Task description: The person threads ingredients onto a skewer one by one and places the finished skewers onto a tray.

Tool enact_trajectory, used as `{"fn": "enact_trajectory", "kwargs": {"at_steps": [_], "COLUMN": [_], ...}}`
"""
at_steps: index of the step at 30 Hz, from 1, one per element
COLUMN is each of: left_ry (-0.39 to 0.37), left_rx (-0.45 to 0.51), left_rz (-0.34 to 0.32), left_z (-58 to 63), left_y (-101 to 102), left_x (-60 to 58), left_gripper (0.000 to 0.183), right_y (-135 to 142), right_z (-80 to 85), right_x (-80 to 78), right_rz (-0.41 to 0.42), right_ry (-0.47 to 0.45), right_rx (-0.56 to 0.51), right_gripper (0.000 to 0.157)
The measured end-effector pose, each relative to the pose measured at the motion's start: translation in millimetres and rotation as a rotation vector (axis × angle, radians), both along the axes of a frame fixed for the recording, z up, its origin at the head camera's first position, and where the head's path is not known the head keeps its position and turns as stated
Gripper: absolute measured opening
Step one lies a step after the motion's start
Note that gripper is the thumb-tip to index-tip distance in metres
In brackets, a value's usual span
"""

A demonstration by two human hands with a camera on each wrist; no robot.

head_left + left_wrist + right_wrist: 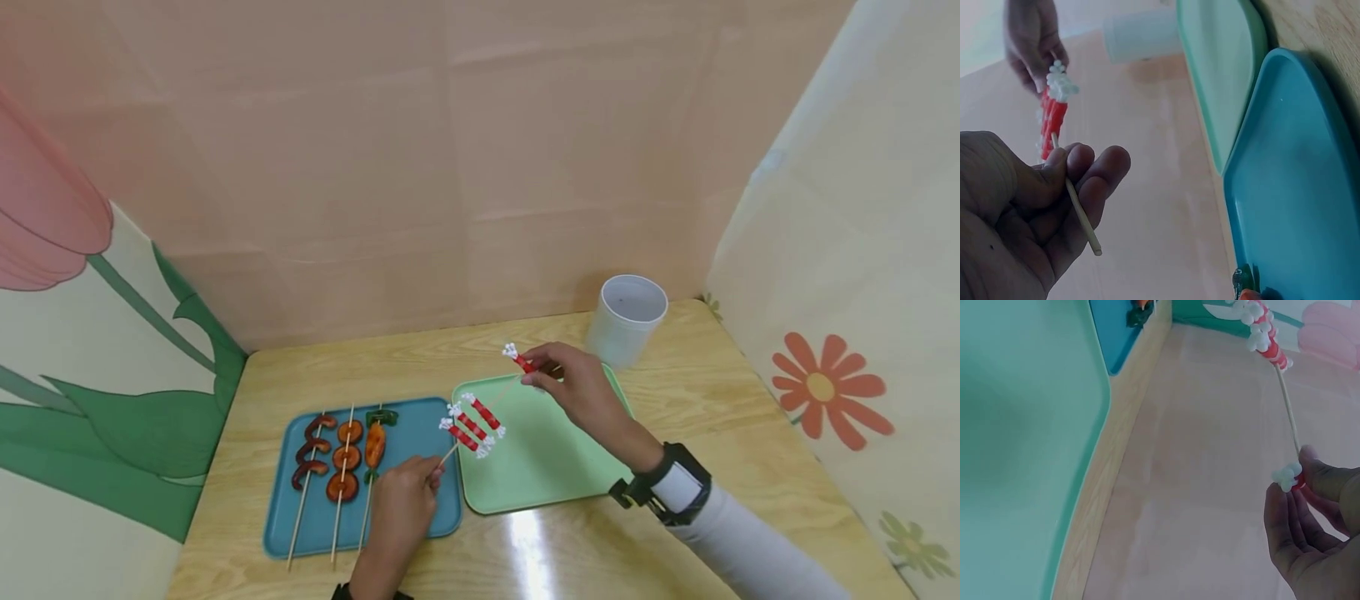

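Observation:
In the head view my left hand (405, 504) pinches the lower end of a thin wooden skewer (1082, 219) between thumb and fingers. Three red pieces with frilly white ends (470, 423) sit side by side along it, just beyond the fingertips. My right hand (581, 392) pinches another red piece with a white frilly end (1287, 477) at the skewer's far end. Bare stick shows between this piece and the others. The skewer slants up to the right, above the green tray (540, 487).
A blue tray (442, 508) lies on the left, bearing three food skewers: curled brown pieces (311, 450), round slices (342, 487), and an orange piece with green bits (375, 446). A white tub (626, 321) stands behind the green tray. A fabric backdrop (375, 167) rises behind the wooden table (675, 533).

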State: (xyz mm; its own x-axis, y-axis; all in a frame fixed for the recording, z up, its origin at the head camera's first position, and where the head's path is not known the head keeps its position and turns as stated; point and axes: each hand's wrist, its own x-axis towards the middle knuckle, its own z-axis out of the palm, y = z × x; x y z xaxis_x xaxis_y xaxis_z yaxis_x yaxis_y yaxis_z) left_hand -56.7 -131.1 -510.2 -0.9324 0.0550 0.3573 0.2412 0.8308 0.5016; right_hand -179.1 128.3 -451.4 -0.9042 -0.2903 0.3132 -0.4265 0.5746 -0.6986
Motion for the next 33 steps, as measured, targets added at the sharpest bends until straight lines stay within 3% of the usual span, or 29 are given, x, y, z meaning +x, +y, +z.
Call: {"fn": "enact_trajectory", "kwargs": {"at_steps": [12,19,27,33], "left_ry": [0.022,0.099,0.112,0.122], "left_rx": [-0.025,-0.027,-0.041,-0.015], "left_rz": [0.001,0.004,0.016,0.001], "left_z": [-4.9,-9.4,-12.8,-15.8], "left_y": [1.7,-1.1,-4.4,-0.9], "left_x": [2.4,6.1,9.1,9.0], "left_gripper": [0.022,0.029,0.026,0.024], "right_y": [-10.4,-20.1,-29.0,-39.3], "right_z": [-5.2,-9.1,-14.5,-23.5], "right_x": [16.0,23.7,33.0,41.0], "right_rz": [0.029,0.042,0.042,0.105], "right_ry": [0.11,0.178,0.194,0.193], "right_rx": [0.075,0.067,0.045,0.043], "right_gripper": [0.028,0.028,0.028,0.026]}}
